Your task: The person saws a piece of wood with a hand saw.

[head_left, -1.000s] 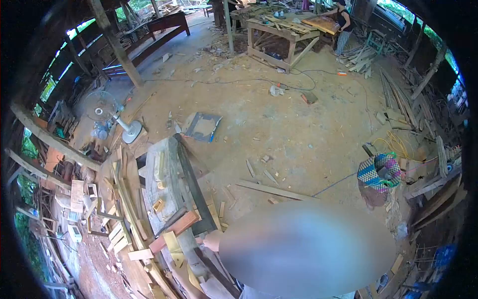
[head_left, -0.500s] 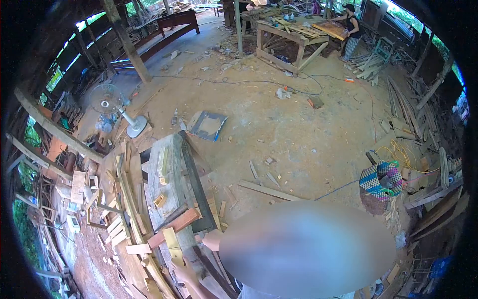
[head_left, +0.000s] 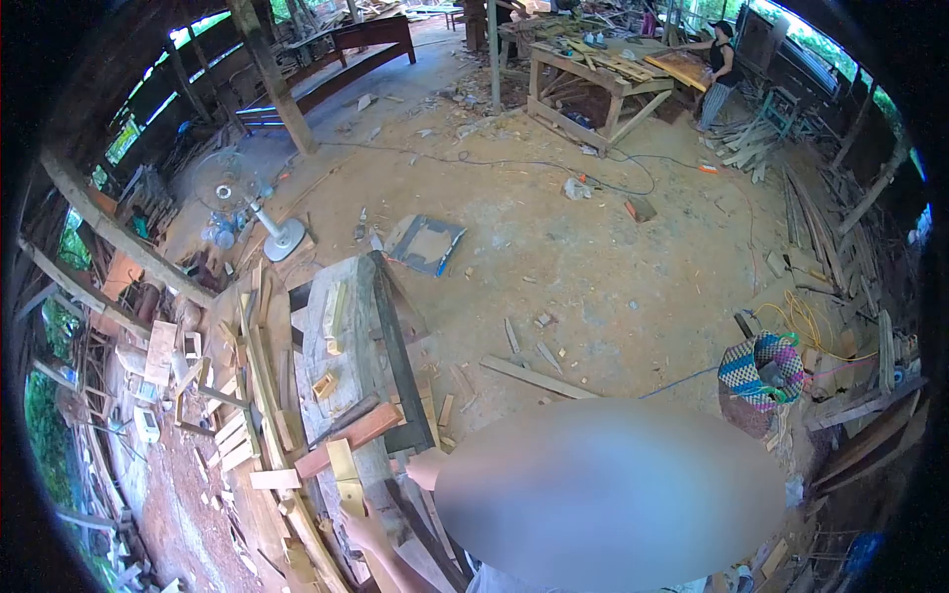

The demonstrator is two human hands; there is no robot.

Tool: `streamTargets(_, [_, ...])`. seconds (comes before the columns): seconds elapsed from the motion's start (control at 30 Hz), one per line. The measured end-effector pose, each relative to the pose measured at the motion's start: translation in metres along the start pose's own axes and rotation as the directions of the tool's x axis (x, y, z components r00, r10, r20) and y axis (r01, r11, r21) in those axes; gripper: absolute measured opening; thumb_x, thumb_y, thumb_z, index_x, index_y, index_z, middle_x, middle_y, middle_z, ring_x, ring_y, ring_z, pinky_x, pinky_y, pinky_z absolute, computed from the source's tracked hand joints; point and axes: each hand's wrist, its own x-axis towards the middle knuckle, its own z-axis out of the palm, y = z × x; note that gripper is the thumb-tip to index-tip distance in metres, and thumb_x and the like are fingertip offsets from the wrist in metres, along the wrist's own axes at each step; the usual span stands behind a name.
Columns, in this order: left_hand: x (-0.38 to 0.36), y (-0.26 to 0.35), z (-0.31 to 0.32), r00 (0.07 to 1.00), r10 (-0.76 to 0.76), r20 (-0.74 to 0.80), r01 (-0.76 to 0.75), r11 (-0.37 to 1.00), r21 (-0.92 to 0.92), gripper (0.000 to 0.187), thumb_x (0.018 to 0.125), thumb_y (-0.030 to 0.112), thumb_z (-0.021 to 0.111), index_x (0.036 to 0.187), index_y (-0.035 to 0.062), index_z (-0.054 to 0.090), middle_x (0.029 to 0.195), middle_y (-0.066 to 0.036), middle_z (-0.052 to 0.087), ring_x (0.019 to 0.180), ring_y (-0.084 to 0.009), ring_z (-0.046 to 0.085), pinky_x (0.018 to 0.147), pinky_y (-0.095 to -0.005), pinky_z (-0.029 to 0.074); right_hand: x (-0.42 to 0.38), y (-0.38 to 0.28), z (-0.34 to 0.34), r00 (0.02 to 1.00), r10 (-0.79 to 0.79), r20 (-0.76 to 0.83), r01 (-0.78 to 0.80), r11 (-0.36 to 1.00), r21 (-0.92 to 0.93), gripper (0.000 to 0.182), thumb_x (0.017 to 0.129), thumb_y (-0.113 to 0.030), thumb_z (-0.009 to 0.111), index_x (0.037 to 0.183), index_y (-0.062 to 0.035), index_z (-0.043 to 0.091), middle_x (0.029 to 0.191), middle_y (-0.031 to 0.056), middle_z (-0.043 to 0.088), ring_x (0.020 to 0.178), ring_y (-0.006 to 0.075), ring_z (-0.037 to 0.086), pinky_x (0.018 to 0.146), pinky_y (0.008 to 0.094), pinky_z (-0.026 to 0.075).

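My left hand point(head_left: 368, 531) is at the bottom of the view, its fingers closed on the near end of a pale yellow wood piece point(head_left: 351, 496). A second yellow wood piece point(head_left: 341, 459) adjoins it, with a dark line between the two. Beneath their far end, a reddish wood block point(head_left: 364, 426) lies across the thick grey beam point(head_left: 341, 376). My right hand point(head_left: 425, 468) is beside the beam's right edge, close to the yellow pieces. A blurred patch covers part of that arm, and its fingers are too small to make out.
Long wood strips point(head_left: 259, 385) lie left of the beam. A standing fan point(head_left: 267, 222), a flat dark panel point(head_left: 425, 245) and a woven basket point(head_left: 761, 371) are on the floor. Beyond, a person point(head_left: 720, 74) stands at a wooden workbench point(head_left: 583, 89) with a board point(head_left: 680, 69).
The whole view has shifted slightly, so fixed things appear a little further right. My left hand stays at the yellow wood piece, and my right hand stays beside the beam.
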Motion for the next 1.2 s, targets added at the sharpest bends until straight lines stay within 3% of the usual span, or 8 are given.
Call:
streamTargets(0.13, [-0.001,-0.003,0.004,0.998,0.021,-0.057,-0.019,0.999,0.030,0.054,0.074,0.034,0.058,0.107,-0.0062,0.045,0.099,-0.023,0.053,0.090,-0.0362,0.053,0.075,-0.0411,0.043,0.005,0.004,0.013,0.998,-0.059,-0.017,0.059,0.998,0.021,0.022,0.066,-0.008,0.054,0.088,-0.0020,0.056,0.070,0.0161,0.059,0.066,0.0294,0.060,0.052,0.0412,0.047])
streamTargets(0.37, [0.001,0.002,-0.001,0.999,-0.016,-0.047,0.015,1.000,-0.020,0.051,0.070,0.035,0.061,0.100,-0.0041,0.048,0.088,-0.020,0.055,0.082,-0.0351,0.054,0.068,-0.0417,0.043,0.007,0.006,0.024,1.000,-0.001,0.005,0.001,0.999,0.045,0.015,0.069,-0.010,0.052,0.077,0.0003,0.059,0.065,0.0148,0.060,0.061,0.0298,0.061,0.050,0.0414,0.047])
streamTargets(0.43, [0.002,0.005,-0.004,0.997,0.003,-0.072,-0.006,0.999,-0.047,0.048,0.069,0.034,0.062,0.097,-0.0022,0.048,0.085,-0.019,0.055,0.079,-0.0349,0.054,0.066,-0.0421,0.043,0.005,0.006,0.021,0.999,0.005,-0.045,-0.001,0.997,0.080,0.028,0.080,-0.020,0.047,0.066,0.0013,0.059,0.063,0.0182,0.059,0.059,0.0325,0.060,0.050,0.0441,0.047])
streamTargets(0.9, [0.003,-0.001,0.001,0.999,-0.012,-0.034,0.009,0.997,-0.079,0.047,0.070,0.034,0.060,0.098,-0.0017,0.048,0.089,-0.020,0.054,0.080,-0.0354,0.054,0.066,-0.0422,0.044,0.012,0.008,0.030,0.997,0.066,-0.045,-0.061,0.992,0.107,0.024,0.082,-0.020,0.044,0.077,0.0003,0.056,0.067,0.0191,0.058,0.062,0.0346,0.059,0.053,0.0455,0.046])
streamTargets(0.97, [0.005,0.007,-0.009,0.997,-0.073,0.011,0.073,0.993,-0.092,0.050,0.069,0.037,0.061,0.100,-0.0005,0.048,0.085,-0.020,0.057,0.079,-0.0355,0.056,0.065,-0.0423,0.044,0.016,0.012,0.038,0.999,0.037,-0.012,-0.036,0.997,0.075,0.021,0.081,-0.017,0.045,0.078,-0.0005,0.056,0.067,0.0190,0.058,0.062,0.0350,0.058,0.054,0.0459,0.045])
streamTargets(1.07, [0.014,-0.012,-0.006,0.938,-0.199,0.285,0.277,0.923,-0.266,0.058,0.066,0.041,0.064,0.109,0.0057,0.050,0.084,-0.019,0.061,0.082,-0.0338,0.058,0.068,-0.0399,0.045,0.022,0.022,0.057,0.992,0.085,-0.090,-0.068,0.982,0.176,0.015,0.077,-0.012,0.046,0.077,-0.0009,0.056,0.067,0.0204,0.057,0.064,0.0365,0.057,0.055,0.0464,0.043])
streamTargets(1.13, [0.028,-0.027,-0.003,0.925,-0.129,0.357,0.247,0.918,-0.310,0.053,0.063,0.037,0.066,0.105,0.0064,0.055,0.088,-0.018,0.061,0.084,-0.0321,0.058,0.070,-0.0390,0.045,0.027,0.034,0.077,0.992,0.019,-0.122,0.012,0.969,0.248,0.015,0.076,-0.010,0.046,0.076,0.0005,0.056,0.068,0.0217,0.056,0.067,0.0364,0.057,0.055,0.0449,0.043])
streamTargets(1.2, [0.040,-0.009,-0.036,0.878,-0.168,0.448,0.237,0.966,-0.104,0.051,0.060,0.043,0.066,0.095,0.0064,0.059,0.087,-0.019,0.060,0.084,-0.0300,0.058,0.070,-0.0370,0.043,0.020,0.015,0.044,0.998,0.057,0.016,-0.059,0.984,0.168,0.017,0.079,-0.012,0.045,0.075,0.0016,0.056,0.073,0.0213,0.058,0.069,0.0356,0.058,0.057,0.0449,0.044])
